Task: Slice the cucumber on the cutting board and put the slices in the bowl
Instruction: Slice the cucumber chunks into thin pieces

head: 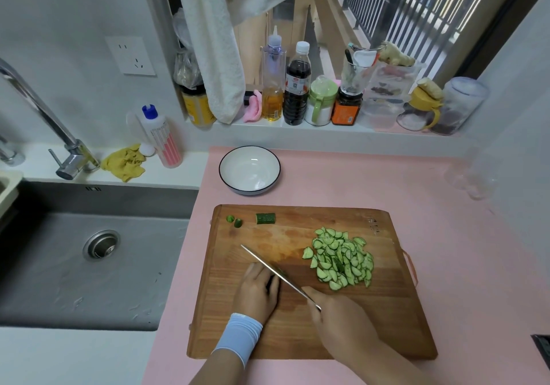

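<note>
wooden cutting board point(291, 334) on a pink mat point(446, 236), mid-slicing. the left hand point(259, 292) curls its fingers over a short cucumber remnant point(281, 272), mostly hidden beneath them; the right hand point(342, 322) grips the handle of a kitchen knife point(273, 268), whose blade lies close along the left knuckles. risk 1: so short is the remnant that the holding fingertips sit just beside the edge; a slip of the stub would likely bring blade and finger together. risk 2: the pile of half-moon slices point(342, 258), just beyond the right hand, spreads toward the board's right side, and a hasty scoop could scatter pieces onto the mat. a stubby cucumber chunk point(265, 218) and two end trimmings point(233, 221) lie well beyond the left hand, near the far edge. the white bowl point(249, 170), holding no slices yet, stands past them, off the board. open room: bare board between blade and pile; the sink point(89, 265) drops away left of the left hand, near the board's left edge.
</note>
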`<state>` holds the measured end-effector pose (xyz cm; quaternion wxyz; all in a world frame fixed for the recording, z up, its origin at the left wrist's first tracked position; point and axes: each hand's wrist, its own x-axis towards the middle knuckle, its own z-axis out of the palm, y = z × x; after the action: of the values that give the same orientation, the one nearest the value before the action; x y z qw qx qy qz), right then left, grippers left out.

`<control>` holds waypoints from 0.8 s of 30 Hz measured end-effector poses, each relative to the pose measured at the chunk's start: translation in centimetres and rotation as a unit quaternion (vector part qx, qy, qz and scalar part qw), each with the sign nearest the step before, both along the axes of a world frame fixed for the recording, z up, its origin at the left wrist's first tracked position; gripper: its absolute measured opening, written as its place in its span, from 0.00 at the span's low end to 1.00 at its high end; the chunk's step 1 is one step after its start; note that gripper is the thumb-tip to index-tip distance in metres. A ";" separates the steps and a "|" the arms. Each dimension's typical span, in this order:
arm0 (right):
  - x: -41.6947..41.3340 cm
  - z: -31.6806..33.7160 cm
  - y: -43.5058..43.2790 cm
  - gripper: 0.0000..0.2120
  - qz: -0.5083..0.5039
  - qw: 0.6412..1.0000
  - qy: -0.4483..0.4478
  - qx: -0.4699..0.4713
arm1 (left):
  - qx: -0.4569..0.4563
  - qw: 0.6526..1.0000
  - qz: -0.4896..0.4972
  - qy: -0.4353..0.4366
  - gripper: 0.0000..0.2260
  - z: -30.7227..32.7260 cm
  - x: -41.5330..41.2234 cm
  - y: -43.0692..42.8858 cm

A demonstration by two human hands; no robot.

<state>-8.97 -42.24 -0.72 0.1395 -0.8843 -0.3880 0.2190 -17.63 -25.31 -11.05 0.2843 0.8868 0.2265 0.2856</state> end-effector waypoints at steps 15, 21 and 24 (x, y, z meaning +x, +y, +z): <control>0.4 -0.6 2.9 0.19 -0.002 1.000 0.020 0.001 | 0.007 1.000 0.009 -0.007 0.07 -0.5 0.1 0.0; -0.6 -0.9 1.6 0.19 -0.006 1.000 -0.008 0.017 | 0.008 1.000 0.014 -0.009 0.07 -0.4 0.2 0.0; -0.4 -0.9 0.4 0.18 0.003 1.000 -0.011 0.024 | 0.015 1.000 0.024 -0.008 0.06 -0.2 0.3 -0.2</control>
<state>-9.35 -41.87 -1.60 0.1560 -0.8820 -0.3971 0.2001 -17.32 -25.51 -11.24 0.2657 0.8830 0.2407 0.3028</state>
